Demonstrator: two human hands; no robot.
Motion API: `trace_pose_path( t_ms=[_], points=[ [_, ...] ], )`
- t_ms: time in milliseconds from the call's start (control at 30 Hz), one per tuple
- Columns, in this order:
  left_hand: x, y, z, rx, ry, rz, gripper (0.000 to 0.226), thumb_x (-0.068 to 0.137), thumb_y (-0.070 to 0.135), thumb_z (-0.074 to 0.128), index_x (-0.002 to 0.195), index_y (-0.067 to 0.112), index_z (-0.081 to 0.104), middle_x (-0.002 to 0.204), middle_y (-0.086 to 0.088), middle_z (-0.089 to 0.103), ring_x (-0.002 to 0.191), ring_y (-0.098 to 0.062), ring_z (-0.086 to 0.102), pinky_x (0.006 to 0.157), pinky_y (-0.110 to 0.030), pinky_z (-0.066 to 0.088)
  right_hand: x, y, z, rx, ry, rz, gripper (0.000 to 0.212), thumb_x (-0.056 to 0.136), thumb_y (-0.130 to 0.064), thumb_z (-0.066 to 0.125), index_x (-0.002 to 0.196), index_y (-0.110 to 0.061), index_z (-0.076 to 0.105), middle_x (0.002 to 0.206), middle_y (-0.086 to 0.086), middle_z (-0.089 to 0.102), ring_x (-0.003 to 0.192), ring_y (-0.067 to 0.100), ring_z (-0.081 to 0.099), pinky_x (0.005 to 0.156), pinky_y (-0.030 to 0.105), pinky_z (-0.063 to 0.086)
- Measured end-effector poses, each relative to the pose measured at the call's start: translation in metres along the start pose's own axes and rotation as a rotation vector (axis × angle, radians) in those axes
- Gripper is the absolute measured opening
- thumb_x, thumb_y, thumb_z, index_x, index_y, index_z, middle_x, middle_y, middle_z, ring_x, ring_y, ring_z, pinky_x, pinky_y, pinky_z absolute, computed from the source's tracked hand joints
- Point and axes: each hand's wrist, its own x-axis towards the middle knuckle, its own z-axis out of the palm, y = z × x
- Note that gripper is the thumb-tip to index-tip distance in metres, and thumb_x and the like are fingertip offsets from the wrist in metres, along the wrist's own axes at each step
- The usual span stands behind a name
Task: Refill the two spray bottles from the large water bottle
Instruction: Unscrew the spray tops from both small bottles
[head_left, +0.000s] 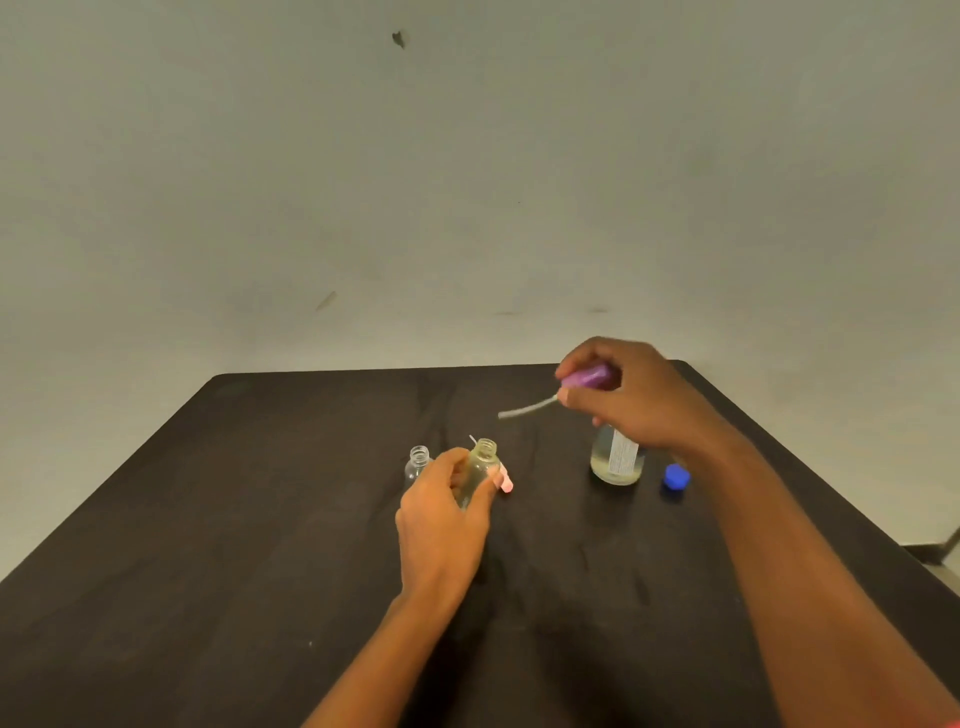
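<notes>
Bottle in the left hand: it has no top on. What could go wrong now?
The bottle is open and leans in the left hand, so any liquid inside might spill on the table. The right hand holds the purple sprayer near the water bottle and could knock it over. The tube may drip.

Cap (675, 477) right of water bottle (618, 460); spray bottle (418, 461), perhaps standing, farther left.
</notes>
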Motion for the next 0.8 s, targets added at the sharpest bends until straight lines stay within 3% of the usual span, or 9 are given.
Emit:
trace_pose_path(
  t_ms=[133,200,333,500,633,700,800],
  points=[
    [-0.003,-0.005,0.006,-0.022,-0.013,-0.032,0.026,0.076,0.031,0.075,0.081,0.048,0.057,0.075,0.030,0.063,0.078,0.008,0.060,0.076,-0.022,0.049,0.004,0.033,0.024,0.087,0.342,0.087,0.012,0.084,-0.015,0.067,0.095,-0.019,0.065,0.092,-0.009,0.063,0.078,0.006,0.057,0.068,0.013,0.044],
    [-0.005,-0.011,0.012,-0.026,-0.021,-0.062,0.025,0.075,0.033,0.075,0.084,0.048,0.058,0.079,0.026,0.065,0.081,0.006,0.061,0.080,-0.025,0.050,0.003,0.062,0.052,0.017,0.334,0.152,0.014,0.085,-0.011,0.065,0.097,-0.016,0.063,0.093,-0.004,0.062,0.080,0.010,0.056,0.069,0.014,0.041],
    [-0.003,-0.022,0.022,-0.022,-0.010,-0.105,0.025,0.076,0.033,0.075,0.097,0.034,0.062,0.085,0.024,0.064,0.088,0.000,0.062,0.085,-0.028,0.051,0.000,0.112,0.104,-0.122,0.260,0.231,0.018,0.084,-0.012,0.066,0.099,-0.013,0.057,0.096,0.005,0.061,0.087,0.020,0.058,0.078,0.029,0.045],
    [0.004,-0.021,0.029,-0.027,-0.012,-0.116,0.027,0.078,0.022,0.075,0.096,0.034,0.059,0.083,0.026,0.061,0.084,0.010,0.059,0.077,-0.013,0.046,0.011,0.132,0.124,-0.198,0.279,0.278,0.025,0.085,-0.017,0.067,0.103,-0.013,0.050,0.098,0.006,0.060,0.086,0.019,0.055,0.071,0.025,0.036],
    [0.010,-0.023,0.034,0.000,-0.008,-0.120,0.038,0.079,0.017,0.074,0.112,0.024,0.057,0.084,0.025,0.056,0.085,0.008,0.057,0.070,-0.003,0.042,0.024,0.139,0.132,-0.182,0.284,0.328,0.028,0.084,-0.019,0.069,0.101,-0.011,0.049,0.101,0.009,0.060,0.090,0.022,0.055,0.071,0.025,0.036],
    [0.011,-0.025,0.036,-0.011,-0.005,-0.125,0.045,0.079,0.013,0.074,0.119,0.020,0.054,0.089,0.019,0.058,0.083,0.008,0.057,0.067,0.002,0.040,0.028,0.141,0.134,-0.163,0.287,0.341,0.030,0.083,-0.019,0.071,0.102,-0.010,0.049,0.103,0.011,0.059,0.092,0.023,0.054,0.072,0.025,0.035],
    [0.009,-0.030,0.039,-0.026,0.001,-0.124,0.051,0.079,0.008,0.073,0.124,0.017,0.052,0.107,0.006,0.065,0.088,0.006,0.059,0.075,-0.002,0.044,0.032,0.143,0.135,-0.153,0.283,0.337,0.038,0.082,-0.020,0.073,0.108,-0.007,0.049,0.106,0.013,0.058,0.097,0.026,0.053,0.074,0.025,0.033]
  ],
)
